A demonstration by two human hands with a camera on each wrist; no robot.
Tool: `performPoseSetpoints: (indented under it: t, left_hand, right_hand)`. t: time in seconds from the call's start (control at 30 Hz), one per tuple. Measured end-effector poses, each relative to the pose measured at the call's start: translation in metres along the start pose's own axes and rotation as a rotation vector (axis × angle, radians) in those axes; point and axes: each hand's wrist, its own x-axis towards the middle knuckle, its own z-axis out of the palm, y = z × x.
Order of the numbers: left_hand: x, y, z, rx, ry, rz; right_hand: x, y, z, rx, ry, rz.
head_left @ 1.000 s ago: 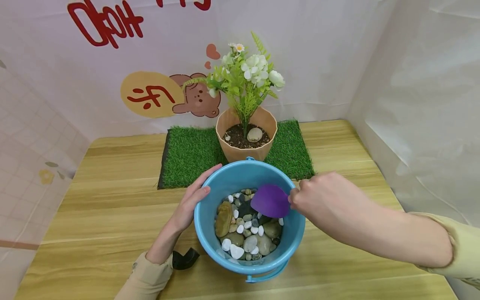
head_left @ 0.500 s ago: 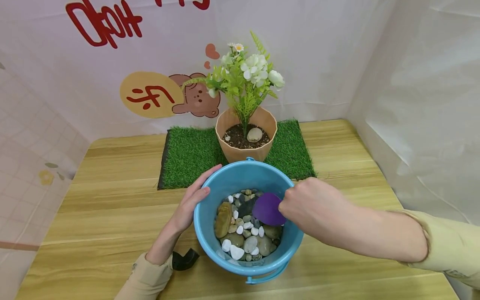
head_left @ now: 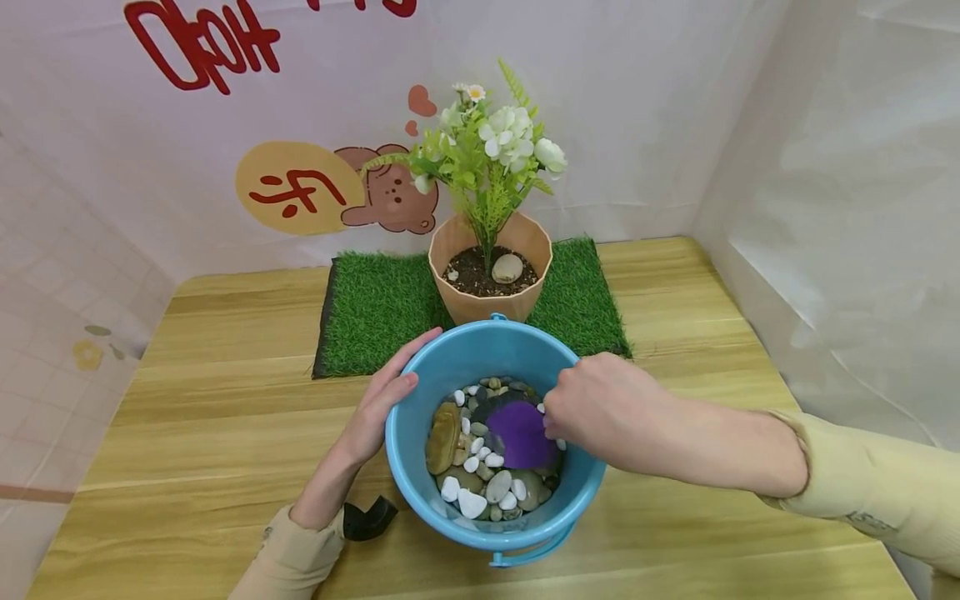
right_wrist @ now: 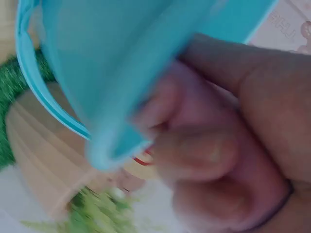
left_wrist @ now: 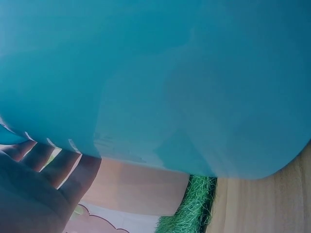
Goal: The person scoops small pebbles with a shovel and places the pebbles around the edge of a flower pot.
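Note:
A blue bucket (head_left: 408, 492) stands on the table, its bottom covered with white pebbles, grey stones and a large brown stone (head_left: 444, 437). My left hand (head_left: 372, 417) rests against the bucket's left side, fingers straight and spread along the outer wall, thumb at the rim. In the left wrist view those fingers (left_wrist: 80, 177) touch the blue wall. Over the bucket's right rim reaches my right hand (head_left: 607, 408), which grips a purple shovel (head_left: 521, 437). Its blade lies low among the stones; the handle is hidden in the fist. The right wrist view shows curled fingers (right_wrist: 209, 155) beside the rim.
Behind the bucket, a peach flowerpot (head_left: 487, 308) with white flowers (head_left: 506, 137), soil and a stone sits on a green turf mat (head_left: 375, 317). A black elbow-shaped piece (head_left: 370, 518) lies by the left wrist. The bucket's handle (head_left: 536, 554) hangs at the near side.
My right hand has moved left and further into the bucket, bringing the shovel's blade down and left among the stones. Some white pebbles have shifted. The left hand stays put on the bucket.

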Motion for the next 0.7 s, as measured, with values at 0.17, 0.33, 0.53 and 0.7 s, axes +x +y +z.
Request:
performPoseSetpoints:
  t: [0.17,0.33,0.53,0.7]
  left_hand:
    - [0.001,0.0,0.001,-0.016,-0.009,-0.002]
    - [0.001,0.0,0.001,-0.018,-0.008,-0.004]
    - [0.0,0.001,0.001,-0.017,0.001,-0.009]
    - [0.0,0.001,0.001,-0.013,0.0,-0.003]
  right_hand:
    - [0.013,0.001,0.015,0.137,-0.01,0.052]
    - [0.016,0.002,0.019,0.157,0.013,0.037]
    - [0.016,0.004,0.021,0.155,0.014,0.005]
    - [0.015,0.006,0.025,0.063,0.036,-0.109]
